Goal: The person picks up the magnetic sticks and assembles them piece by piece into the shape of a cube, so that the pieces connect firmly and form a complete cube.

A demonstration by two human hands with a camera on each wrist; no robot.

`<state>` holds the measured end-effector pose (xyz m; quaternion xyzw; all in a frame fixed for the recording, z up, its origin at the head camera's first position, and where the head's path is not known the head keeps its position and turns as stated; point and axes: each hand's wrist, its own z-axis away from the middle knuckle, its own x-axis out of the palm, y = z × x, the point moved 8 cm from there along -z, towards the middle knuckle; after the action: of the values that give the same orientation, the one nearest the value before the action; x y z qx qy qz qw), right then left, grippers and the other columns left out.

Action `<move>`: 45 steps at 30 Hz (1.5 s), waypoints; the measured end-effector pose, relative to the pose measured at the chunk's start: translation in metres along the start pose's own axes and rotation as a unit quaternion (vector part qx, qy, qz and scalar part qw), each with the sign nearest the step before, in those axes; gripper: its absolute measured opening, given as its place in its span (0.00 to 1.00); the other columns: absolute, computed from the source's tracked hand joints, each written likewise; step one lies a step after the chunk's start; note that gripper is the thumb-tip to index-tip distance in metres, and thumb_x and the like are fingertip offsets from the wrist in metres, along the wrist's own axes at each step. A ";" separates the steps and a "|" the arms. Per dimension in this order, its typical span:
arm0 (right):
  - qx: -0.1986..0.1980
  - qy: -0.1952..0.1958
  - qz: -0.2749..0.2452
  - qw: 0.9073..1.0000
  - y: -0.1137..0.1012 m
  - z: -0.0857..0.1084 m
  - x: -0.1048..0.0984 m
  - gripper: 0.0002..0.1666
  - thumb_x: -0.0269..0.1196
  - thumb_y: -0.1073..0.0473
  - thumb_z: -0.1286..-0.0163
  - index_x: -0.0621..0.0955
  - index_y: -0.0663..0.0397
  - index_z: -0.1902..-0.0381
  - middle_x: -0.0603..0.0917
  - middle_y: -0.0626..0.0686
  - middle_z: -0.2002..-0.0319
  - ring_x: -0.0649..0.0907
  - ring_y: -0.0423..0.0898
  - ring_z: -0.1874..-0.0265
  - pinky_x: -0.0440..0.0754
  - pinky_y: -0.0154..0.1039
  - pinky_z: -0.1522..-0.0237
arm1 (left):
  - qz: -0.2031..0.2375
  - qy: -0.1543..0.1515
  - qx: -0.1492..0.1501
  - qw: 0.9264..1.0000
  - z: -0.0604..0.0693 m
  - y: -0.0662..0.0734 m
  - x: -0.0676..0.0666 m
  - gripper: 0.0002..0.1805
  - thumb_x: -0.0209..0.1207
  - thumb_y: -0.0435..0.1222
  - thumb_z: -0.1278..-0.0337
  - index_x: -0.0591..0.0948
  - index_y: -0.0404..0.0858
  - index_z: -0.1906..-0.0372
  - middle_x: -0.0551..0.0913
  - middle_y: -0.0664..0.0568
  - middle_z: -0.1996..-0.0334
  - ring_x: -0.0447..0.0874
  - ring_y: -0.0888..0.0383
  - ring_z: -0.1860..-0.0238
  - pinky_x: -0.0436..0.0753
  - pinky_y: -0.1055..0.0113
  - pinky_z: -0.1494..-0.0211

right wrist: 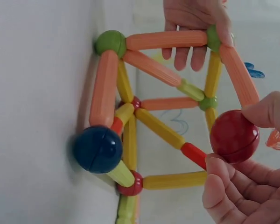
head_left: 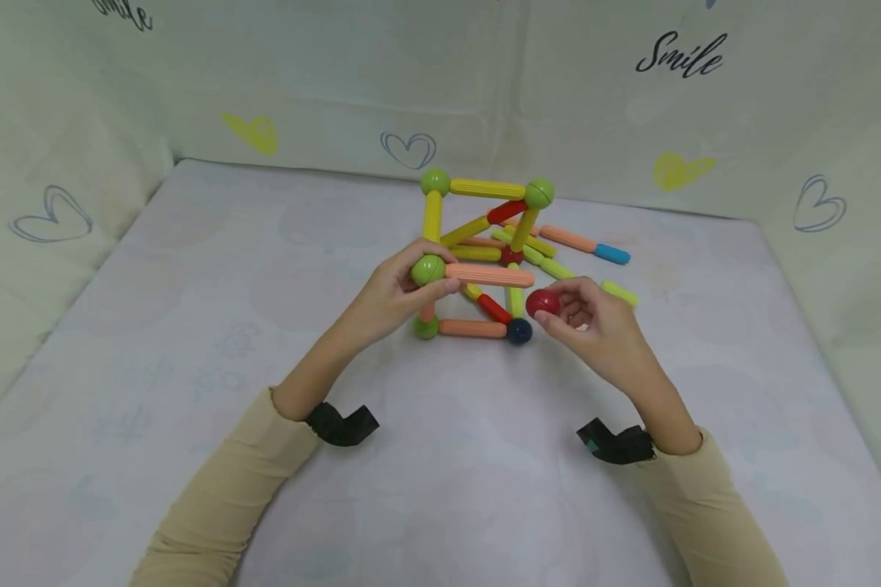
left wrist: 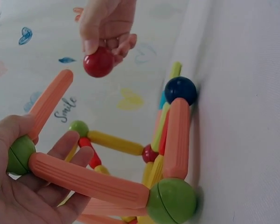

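A frame of magnetic rods and balls stands in the middle of the table. My left hand [head_left: 389,297] holds it by the green ball [head_left: 428,270] at the near upper left corner, thumb beside the base of a salmon rod [head_left: 490,275]. That rod points right from the ball, its far end free. Between thumb and fingertips, my right hand [head_left: 604,330] pinches a red ball [right wrist: 234,136], just right of the free end and apart from it in the head view. Below, a dark blue ball [head_left: 519,331] sits at the near lower right corner, joined to another salmon rod [head_left: 473,328].
Behind and right of the frame lie loose rods, among them a blue-ended salmon one [head_left: 613,253] and a lime one [head_left: 620,292]. Two green balls, one of them [head_left: 539,194] at the right, top the frame's back. A printed cloth [head_left: 323,73] hangs behind the table.
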<state>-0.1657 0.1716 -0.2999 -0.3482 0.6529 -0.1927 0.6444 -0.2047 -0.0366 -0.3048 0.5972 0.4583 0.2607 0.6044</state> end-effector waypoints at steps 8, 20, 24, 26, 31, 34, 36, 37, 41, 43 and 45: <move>-0.017 0.105 -0.058 0.993 -0.006 0.004 -0.022 0.24 0.63 0.60 0.37 0.73 0.63 0.45 0.80 0.59 0.58 0.75 0.33 0.65 0.72 0.16 0.63 | 0.008 0.000 0.002 1.000 0.000 0.000 0.000 0.14 0.58 0.33 0.40 0.71 0.37 0.51 0.79 0.45 0.63 0.70 0.39 0.77 0.73 0.67 0.73; -0.022 0.108 -0.071 0.991 -0.011 0.003 -0.012 0.25 0.63 0.58 0.37 0.72 0.61 0.43 0.80 0.58 0.55 0.75 0.35 0.63 0.72 0.16 0.62 | 0.017 0.000 0.004 1.000 -0.002 0.000 0.000 0.14 0.57 0.32 0.40 0.71 0.36 0.51 0.80 0.44 0.60 0.75 0.46 0.73 0.73 0.66 0.71; -0.021 0.109 -0.071 0.991 -0.012 0.004 -0.012 0.25 0.63 0.58 0.37 0.72 0.62 0.43 0.80 0.58 0.55 0.75 0.35 0.63 0.73 0.16 0.63 | 0.016 0.003 0.000 1.000 -0.001 0.000 0.000 0.14 0.58 0.32 0.41 0.71 0.36 0.51 0.79 0.44 0.61 0.75 0.54 0.71 0.73 0.66 0.70; -0.022 0.112 -0.072 0.991 -0.012 0.004 -0.013 0.25 0.63 0.59 0.37 0.72 0.62 0.43 0.80 0.58 0.55 0.75 0.35 0.63 0.73 0.17 0.63 | 0.017 0.004 -0.002 1.000 0.000 0.000 0.000 0.14 0.58 0.32 0.41 0.71 0.36 0.51 0.79 0.45 0.62 0.75 0.54 0.70 0.73 0.66 0.69; -0.028 0.117 -0.074 0.990 -0.014 0.004 -0.014 0.25 0.63 0.61 0.37 0.73 0.62 0.43 0.80 0.58 0.55 0.75 0.35 0.63 0.73 0.17 0.63 | 0.008 0.011 -0.001 1.000 0.001 0.000 0.000 0.15 0.58 0.33 0.41 0.72 0.38 0.50 0.76 0.46 0.64 0.73 0.45 0.73 0.72 0.68 0.71; -0.032 0.118 -0.074 0.990 -0.014 0.004 -0.014 0.25 0.62 0.61 0.37 0.73 0.61 0.43 0.80 0.58 0.55 0.75 0.35 0.63 0.73 0.17 0.62 | -0.013 0.022 0.000 1.000 0.001 0.000 -0.002 0.15 0.60 0.35 0.42 0.73 0.39 0.50 0.74 0.47 0.66 0.71 0.44 0.75 0.72 0.70 0.72; -0.032 0.117 -0.074 0.990 -0.014 0.004 -0.014 0.25 0.63 0.62 0.37 0.73 0.61 0.42 0.80 0.58 0.55 0.75 0.36 0.62 0.72 0.17 0.62 | -0.025 0.027 0.000 0.999 0.001 0.000 -0.003 0.16 0.61 0.36 0.43 0.73 0.39 0.51 0.73 0.48 0.67 0.71 0.45 0.75 0.72 0.71 0.72; -0.032 0.117 -0.073 0.990 -0.014 0.004 -0.014 0.25 0.63 0.61 0.37 0.73 0.61 0.42 0.80 0.58 0.55 0.75 0.36 0.62 0.72 0.17 0.62 | -0.026 0.028 0.001 0.999 0.001 0.000 -0.003 0.16 0.61 0.36 0.43 0.74 0.40 0.51 0.73 0.48 0.67 0.71 0.45 0.75 0.72 0.71 0.72; -0.029 0.104 -0.073 0.991 -0.014 0.003 -0.014 0.26 0.63 0.61 0.37 0.72 0.60 0.41 0.79 0.58 0.54 0.74 0.36 0.61 0.72 0.17 0.62 | -0.018 0.025 0.010 0.999 0.000 0.000 -0.003 0.15 0.61 0.35 0.43 0.74 0.39 0.52 0.72 0.48 0.68 0.70 0.42 0.77 0.71 0.71 0.73; -0.033 0.092 -0.068 0.993 -0.013 0.003 -0.016 0.28 0.63 0.61 0.38 0.71 0.59 0.40 0.79 0.57 0.52 0.74 0.35 0.60 0.72 0.17 0.61 | -0.013 0.025 0.016 0.999 -0.001 0.000 -0.003 0.15 0.61 0.34 0.43 0.74 0.38 0.52 0.72 0.48 0.69 0.69 0.44 0.77 0.70 0.71 0.74; -0.036 0.075 -0.061 0.995 -0.012 0.004 -0.018 0.29 0.64 0.62 0.38 0.71 0.58 0.39 0.79 0.57 0.52 0.74 0.35 0.59 0.72 0.16 0.60 | -0.010 0.026 0.020 0.999 -0.002 0.001 -0.002 0.14 0.61 0.34 0.43 0.74 0.38 0.52 0.71 0.48 0.70 0.68 0.47 0.77 0.68 0.71 0.73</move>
<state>-0.1608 0.1768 -0.2785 -0.3950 0.6837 -0.2333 0.5675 -0.2068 -0.0373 -0.3034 0.5977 0.4854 0.2604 0.5826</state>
